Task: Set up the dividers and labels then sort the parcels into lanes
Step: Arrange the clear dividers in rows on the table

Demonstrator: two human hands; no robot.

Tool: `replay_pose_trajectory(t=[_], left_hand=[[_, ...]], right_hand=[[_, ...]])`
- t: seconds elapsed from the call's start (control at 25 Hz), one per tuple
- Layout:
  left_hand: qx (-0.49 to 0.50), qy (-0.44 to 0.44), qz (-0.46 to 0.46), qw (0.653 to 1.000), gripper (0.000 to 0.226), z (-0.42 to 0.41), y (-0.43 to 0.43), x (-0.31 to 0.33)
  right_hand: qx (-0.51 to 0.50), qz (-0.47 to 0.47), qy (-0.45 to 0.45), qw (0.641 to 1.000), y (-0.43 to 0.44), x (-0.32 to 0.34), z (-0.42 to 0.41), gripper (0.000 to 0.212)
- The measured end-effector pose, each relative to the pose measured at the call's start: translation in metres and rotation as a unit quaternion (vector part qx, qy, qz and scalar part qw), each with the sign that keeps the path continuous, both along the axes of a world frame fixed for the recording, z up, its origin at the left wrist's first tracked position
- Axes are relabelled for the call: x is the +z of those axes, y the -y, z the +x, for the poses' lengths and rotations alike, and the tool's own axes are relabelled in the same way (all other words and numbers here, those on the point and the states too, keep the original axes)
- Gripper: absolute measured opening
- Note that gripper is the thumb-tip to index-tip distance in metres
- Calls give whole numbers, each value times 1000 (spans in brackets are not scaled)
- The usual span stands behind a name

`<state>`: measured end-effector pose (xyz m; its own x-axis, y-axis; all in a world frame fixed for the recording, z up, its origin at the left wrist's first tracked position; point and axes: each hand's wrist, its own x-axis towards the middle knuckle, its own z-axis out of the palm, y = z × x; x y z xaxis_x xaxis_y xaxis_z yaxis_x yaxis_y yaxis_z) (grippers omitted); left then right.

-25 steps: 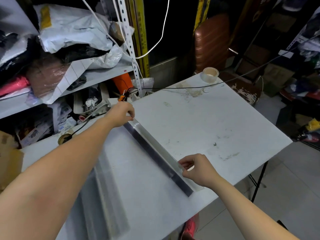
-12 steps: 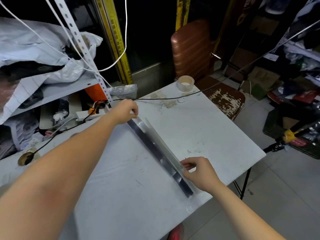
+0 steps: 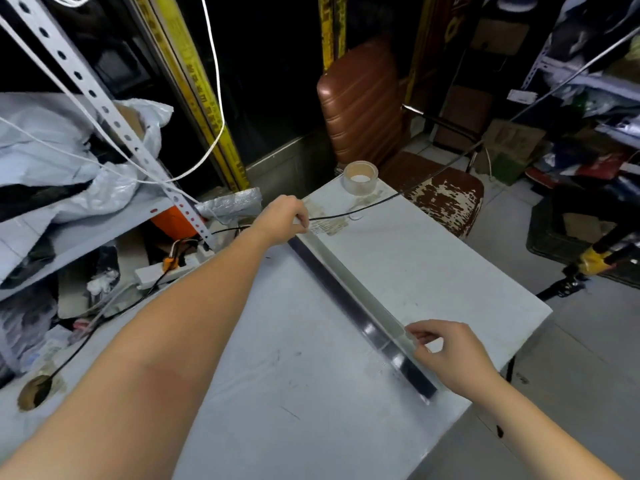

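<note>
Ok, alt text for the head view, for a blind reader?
Left hand grips the far end of a long divider strip on a white table; right hand pinches it near the near end. A tape roll sits at the far corner.

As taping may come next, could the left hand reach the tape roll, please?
Probably yes: the tape roll stands just beyond the left hand, only a thin black cable between them, though that hand grips the divider.

The divider [image 3: 346, 282] lies across the table [image 3: 433, 271] like a low wall. A hand can pass over the wide white top on each side. At the far end a tape roll [image 3: 360, 177] and a black cable [image 3: 381, 201] get in the way.
</note>
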<state>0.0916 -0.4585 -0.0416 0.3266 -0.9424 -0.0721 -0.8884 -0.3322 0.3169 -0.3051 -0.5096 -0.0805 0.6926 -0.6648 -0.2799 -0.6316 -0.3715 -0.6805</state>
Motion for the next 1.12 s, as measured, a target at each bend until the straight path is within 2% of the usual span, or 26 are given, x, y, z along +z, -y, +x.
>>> replay_pose_trajectory(t=[0.16, 0.32, 0.64, 1.12], left_hand=[[-8, -8, 6, 1000, 5, 4, 32, -5], [-12, -19, 4, 1000, 7, 4, 52, -14], [-22, -33, -4, 999, 11, 5, 68, -31], [-9, -10, 8, 1000, 14, 3, 81, -32]], right_hand=[[-43, -12, 1, 999, 12, 4, 3, 20], [-66, -15, -2, 998, 18, 11, 1, 34], [-120, -1, -1, 993, 24, -4, -7, 31], [-129, 18, -12, 991, 32, -1, -10, 32]])
